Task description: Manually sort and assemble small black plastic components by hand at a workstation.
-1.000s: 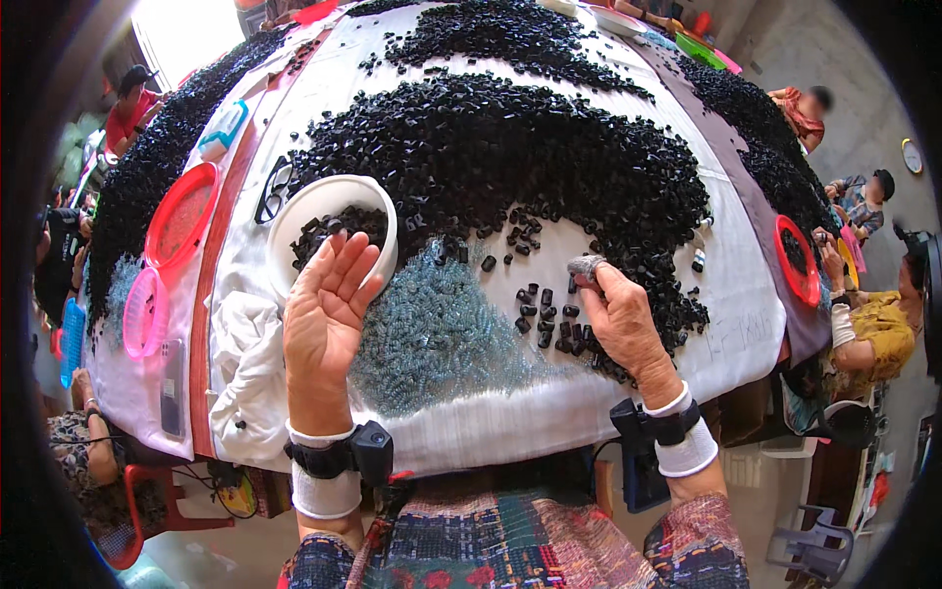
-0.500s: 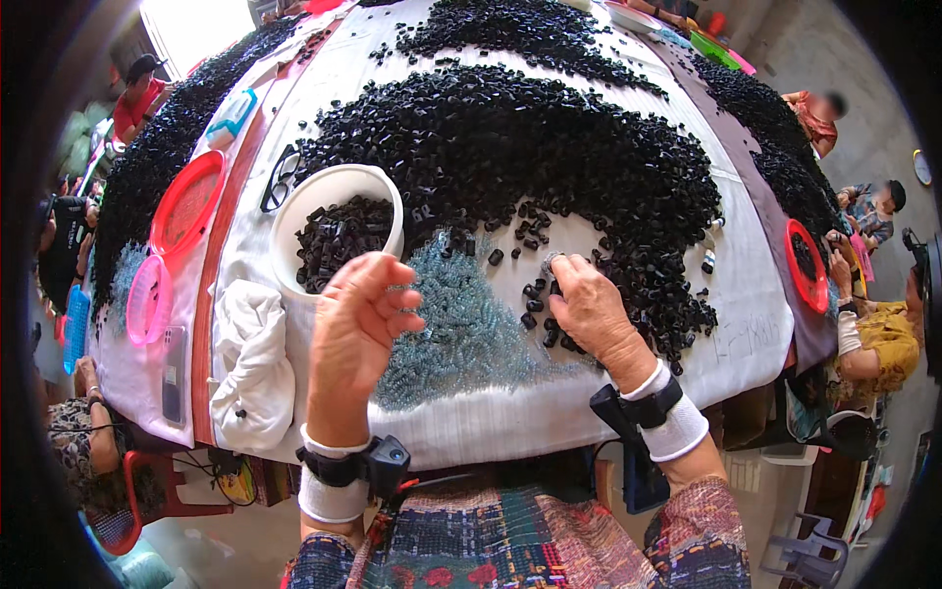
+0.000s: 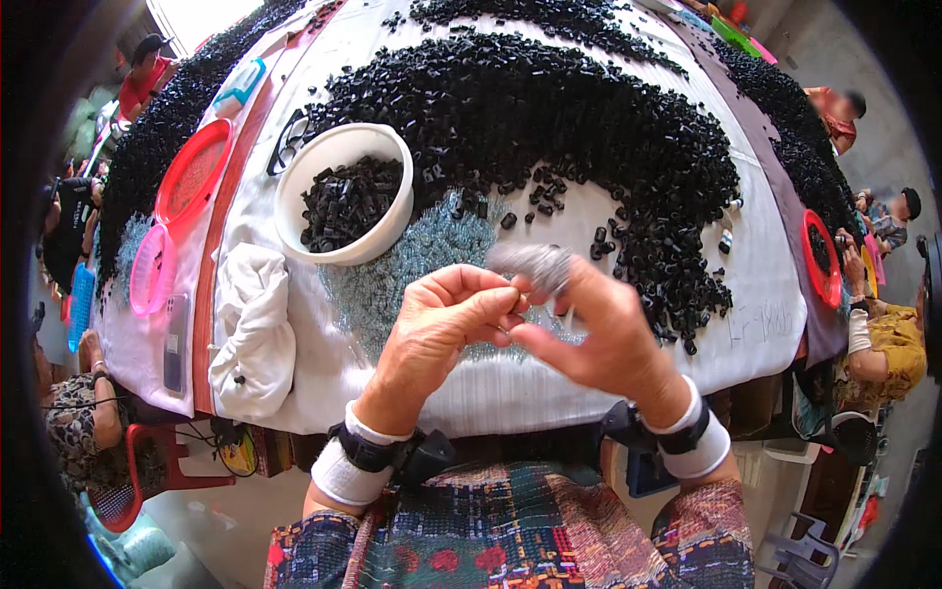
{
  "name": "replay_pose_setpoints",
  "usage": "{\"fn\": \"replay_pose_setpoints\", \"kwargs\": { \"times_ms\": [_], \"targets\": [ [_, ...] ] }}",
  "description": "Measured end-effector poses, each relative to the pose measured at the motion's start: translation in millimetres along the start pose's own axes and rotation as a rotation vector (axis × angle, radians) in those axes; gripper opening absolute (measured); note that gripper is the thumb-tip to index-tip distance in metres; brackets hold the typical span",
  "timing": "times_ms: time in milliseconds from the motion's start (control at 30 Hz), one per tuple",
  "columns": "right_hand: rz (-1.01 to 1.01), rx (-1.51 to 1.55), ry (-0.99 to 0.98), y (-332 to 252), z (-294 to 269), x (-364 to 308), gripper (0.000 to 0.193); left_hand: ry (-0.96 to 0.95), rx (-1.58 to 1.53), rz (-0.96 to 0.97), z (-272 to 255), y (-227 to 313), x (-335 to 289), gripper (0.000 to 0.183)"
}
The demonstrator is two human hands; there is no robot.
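Close together over the near part of the white-covered table, my two hands meet at the fingertips. My left hand (image 3: 432, 329) is closed in a pinch; whatever sits between its thumb and fingers is small, dark and mostly hidden. Smeared by motion, my right hand (image 3: 618, 329) has its thumb low and its fingers curled towards the left hand. A blurred grey wrapping (image 3: 535, 267) shows at its fingers. Behind the hands lies a heap of tiny clear-blue pieces (image 3: 392, 280). Beyond it spreads a wide pile of small black cylindrical parts (image 3: 549, 108).
A white bowl (image 3: 397, 221) holds black parts at the left. Near it lie eyeglasses (image 3: 287, 142) and a crumpled white cloth (image 3: 253, 334). Farther left are red (image 3: 228, 162) and pink baskets (image 3: 152, 304) and a phone (image 3: 176, 344). Other people (image 3: 883, 339) sit along both sides.
My left hand has moved right and closed into a pinch. My right hand has come away from the loose black parts to meet it. The view has shifted slightly.
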State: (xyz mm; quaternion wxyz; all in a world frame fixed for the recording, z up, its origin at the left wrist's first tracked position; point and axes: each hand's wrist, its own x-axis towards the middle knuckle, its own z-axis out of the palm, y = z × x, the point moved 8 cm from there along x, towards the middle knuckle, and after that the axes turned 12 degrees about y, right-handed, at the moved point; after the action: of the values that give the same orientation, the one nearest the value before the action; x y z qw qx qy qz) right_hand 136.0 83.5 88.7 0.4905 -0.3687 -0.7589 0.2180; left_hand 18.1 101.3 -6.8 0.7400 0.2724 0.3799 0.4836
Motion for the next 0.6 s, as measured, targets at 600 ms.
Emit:
{"fn": "replay_pose_setpoints", "kwargs": {
  "times_ms": [600],
  "targets": [
    [0.147,-0.504,0.026,104.1,-40.4,-35.3,0.011,0.104,-0.149,-0.01,-33.3,-2.3,-14.1,0.016]
  ]
}}
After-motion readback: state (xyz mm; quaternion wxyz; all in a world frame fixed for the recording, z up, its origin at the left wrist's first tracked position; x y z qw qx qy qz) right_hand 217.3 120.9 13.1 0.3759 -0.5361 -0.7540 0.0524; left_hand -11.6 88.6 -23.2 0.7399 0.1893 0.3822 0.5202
